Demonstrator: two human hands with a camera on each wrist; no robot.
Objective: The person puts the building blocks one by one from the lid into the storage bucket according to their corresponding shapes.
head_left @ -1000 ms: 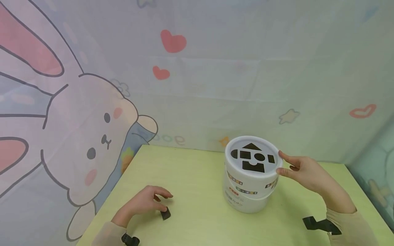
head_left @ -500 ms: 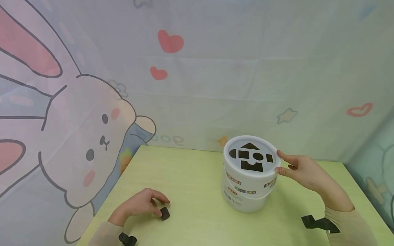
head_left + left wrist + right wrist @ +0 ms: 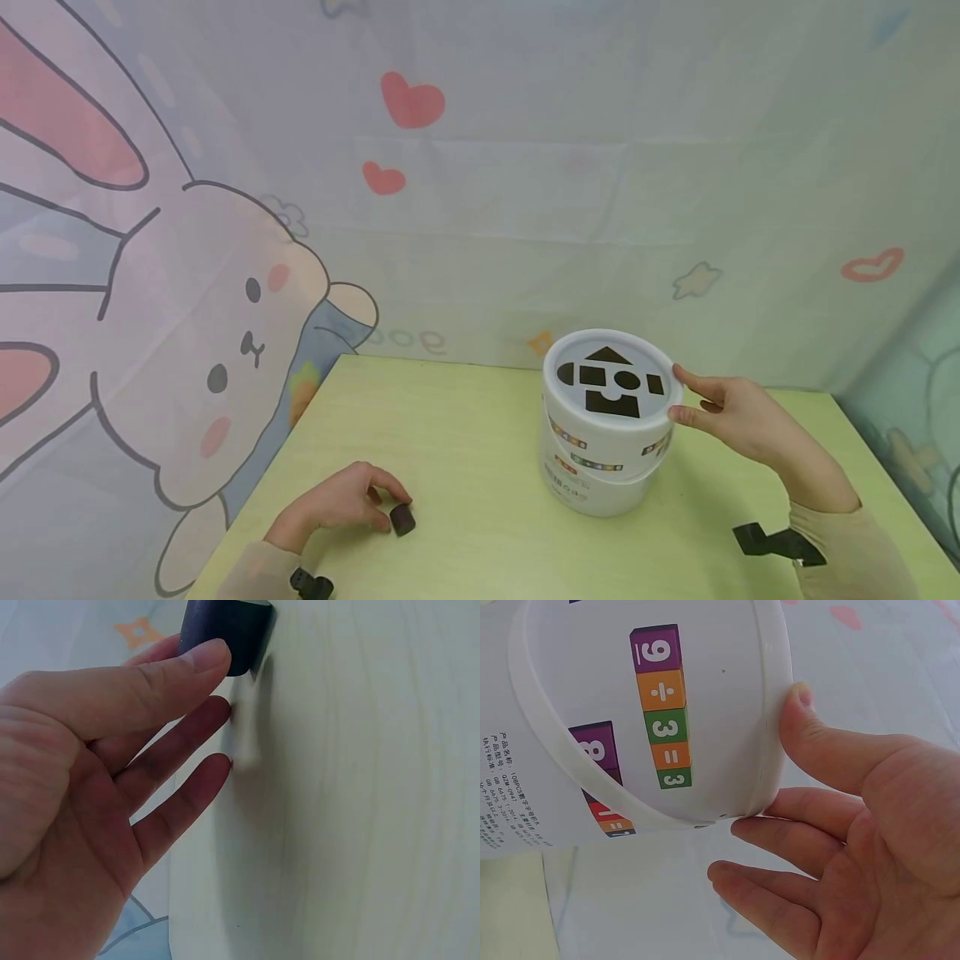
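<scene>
My left hand (image 3: 345, 498) pinches a small dark block (image 3: 402, 520) between thumb and fingers, low over the left part of the table. In the left wrist view the thumb lies on the near side of the block (image 3: 229, 634), while the lower fingers stay off it. A white bucket (image 3: 596, 483) stands upright right of centre, its lid (image 3: 551, 367) cut with several shaped holes. With thumb and fingers, my right hand (image 3: 750, 421) holds the lid's right rim. The right wrist view shows the bucket's side (image 3: 712, 690), with printed number blocks, and the thumb against the rim.
The pale yellow-green table (image 3: 480, 433) runs back to a printed cloth (image 3: 517, 208) with a rabbit and hearts. Between the left hand and the bucket lies bare tabletop. The bucket's white handle (image 3: 562, 742) hangs down along its side.
My left fingers have closed in around the dark block, which has turned slightly. The right hand stays at the bucket's rim. The whole head view has shifted a little.
</scene>
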